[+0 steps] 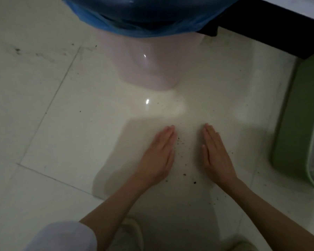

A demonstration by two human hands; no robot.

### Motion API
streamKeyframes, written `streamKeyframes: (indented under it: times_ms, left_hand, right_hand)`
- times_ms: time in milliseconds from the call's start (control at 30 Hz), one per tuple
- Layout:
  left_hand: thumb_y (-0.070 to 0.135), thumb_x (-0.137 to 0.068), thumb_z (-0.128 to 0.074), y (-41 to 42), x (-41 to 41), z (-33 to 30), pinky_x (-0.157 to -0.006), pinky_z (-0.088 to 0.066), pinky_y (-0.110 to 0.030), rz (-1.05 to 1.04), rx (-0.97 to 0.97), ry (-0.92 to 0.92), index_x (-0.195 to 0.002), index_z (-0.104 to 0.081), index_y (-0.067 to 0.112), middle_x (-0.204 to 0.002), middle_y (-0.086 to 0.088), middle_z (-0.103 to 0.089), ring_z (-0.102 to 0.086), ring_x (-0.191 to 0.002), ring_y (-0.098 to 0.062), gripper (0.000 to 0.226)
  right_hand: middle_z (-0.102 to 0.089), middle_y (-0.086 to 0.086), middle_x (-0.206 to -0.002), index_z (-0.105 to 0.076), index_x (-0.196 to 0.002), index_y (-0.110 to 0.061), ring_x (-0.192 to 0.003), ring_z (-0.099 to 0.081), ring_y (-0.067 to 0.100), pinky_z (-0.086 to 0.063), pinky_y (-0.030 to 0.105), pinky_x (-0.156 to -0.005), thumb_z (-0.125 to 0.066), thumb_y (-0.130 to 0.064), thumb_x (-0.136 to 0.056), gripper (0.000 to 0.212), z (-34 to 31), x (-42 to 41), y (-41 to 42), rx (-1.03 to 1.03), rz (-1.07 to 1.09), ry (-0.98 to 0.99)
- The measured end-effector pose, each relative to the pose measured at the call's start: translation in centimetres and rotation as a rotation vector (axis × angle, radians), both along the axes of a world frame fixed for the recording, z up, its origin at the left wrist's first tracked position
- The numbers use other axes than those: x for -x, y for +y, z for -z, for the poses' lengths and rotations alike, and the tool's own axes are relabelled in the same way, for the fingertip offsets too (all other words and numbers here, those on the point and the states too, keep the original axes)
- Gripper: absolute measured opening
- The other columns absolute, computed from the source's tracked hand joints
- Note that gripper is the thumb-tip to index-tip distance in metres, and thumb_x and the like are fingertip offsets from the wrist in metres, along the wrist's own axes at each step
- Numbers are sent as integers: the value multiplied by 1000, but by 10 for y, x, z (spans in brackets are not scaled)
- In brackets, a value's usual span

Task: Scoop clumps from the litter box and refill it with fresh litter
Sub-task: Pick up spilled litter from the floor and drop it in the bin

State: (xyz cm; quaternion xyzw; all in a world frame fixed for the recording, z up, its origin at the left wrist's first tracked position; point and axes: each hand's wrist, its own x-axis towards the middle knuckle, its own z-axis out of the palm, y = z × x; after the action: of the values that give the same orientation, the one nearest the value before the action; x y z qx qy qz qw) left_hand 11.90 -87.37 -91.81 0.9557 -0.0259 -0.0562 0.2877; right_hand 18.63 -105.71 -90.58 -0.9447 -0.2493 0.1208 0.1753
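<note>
My left hand and my right hand lie flat on the pale tiled floor, fingers straight and pointing away from me, a narrow gap between them. In that gap and just below it, small dark litter grains are scattered on the tile. The green litter box stands at the right edge, only its near wall and part of its rim in view; its inside is mostly cut off. Neither hand holds anything.
A pink bin lined with a blue bag stands straight ahead. A dark piece of furniture runs along the upper right. My shoes show at the bottom edge.
</note>
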Motion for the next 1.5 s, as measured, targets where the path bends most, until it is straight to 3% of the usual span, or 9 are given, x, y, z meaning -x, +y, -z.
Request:
streamKeyframes:
  times_ms: [100,233,367,567,700,933,1100,1200,1500]
  left_hand:
    - [24,-94,-25,33,-17,11,-116,-7,-36,-147,-144,-21,-142,-25,-1,-150,-19,-26,-15,-141,-26,54]
    - [36,-94,-19,29,-58,13,-117,-2,-39,-78,-245,25,-144,-20,-1,-153,-19,-16,-9,-143,-29,62]
    - [38,-93,-15,-18,-96,11,-117,0,-34,24,-184,19,-143,-22,-4,-152,-21,-18,-12,-143,-30,65]
    - [36,-94,-10,-91,-72,2,-116,3,-26,450,4,6,-143,-23,-1,-153,-15,-19,-13,-143,-22,63]
    - [29,-95,-20,-89,-99,3,-116,-6,-39,413,-40,-101,-138,-36,-1,-147,-18,-33,-23,-140,-31,55]
    - [35,-93,-15,-73,-157,15,-116,1,-40,297,-224,-26,-143,-24,-3,-152,-22,-16,-11,-143,-31,63]
    - [31,-100,-18,-86,-84,6,-116,-9,-29,777,-39,-54,-136,-38,-4,-145,-18,-35,-28,-137,-26,55]
    - [31,-98,-23,-95,-74,-3,-116,-4,-22,758,56,8,-140,-32,-1,-148,-12,-29,-19,-139,-14,53]
    - [42,-90,-12,-173,-117,9,-114,3,-43,753,-209,-42,-145,-22,6,-153,-12,-21,-13,-143,-26,66]
  right_hand:
    - [-8,1,-148,-20,-145,1,-139,-4,4,10,12,-114,-16,-31,-96,59,3,-1,-20,66,106,16]
    - [-15,15,-154,-20,-145,4,-144,-12,23,4,24,-118,-21,-25,-96,57,8,5,-36,144,270,-6]
    - [-18,18,-154,-19,-145,5,-144,-14,27,-3,32,-118,-23,-23,-96,56,3,17,-49,155,395,28]
    - [-36,26,-144,-35,-137,10,-136,-29,30,-16,36,-114,-27,-22,-94,54,-1,48,-83,150,464,-1]
    - [-42,26,-140,-40,-134,10,-131,-40,39,-33,49,-109,-27,-22,-92,54,-4,76,-113,194,609,2]
    - [-15,23,-153,-20,-144,7,-144,-12,35,-7,38,-119,-24,-29,-92,63,10,70,-126,143,972,42]
    - [-37,27,-143,-41,-134,9,-136,-30,35,-9,35,-117,-33,-17,-93,49,21,79,-80,10,526,-10]
    - [-43,26,-140,-45,-131,10,-134,-29,30,-13,35,-116,-28,-16,-97,46,17,82,-89,-26,368,-33]
    - [-19,22,-153,-23,-143,6,-143,-16,33,-4,33,-117,-21,-34,-93,64,4,78,-208,115,939,16]
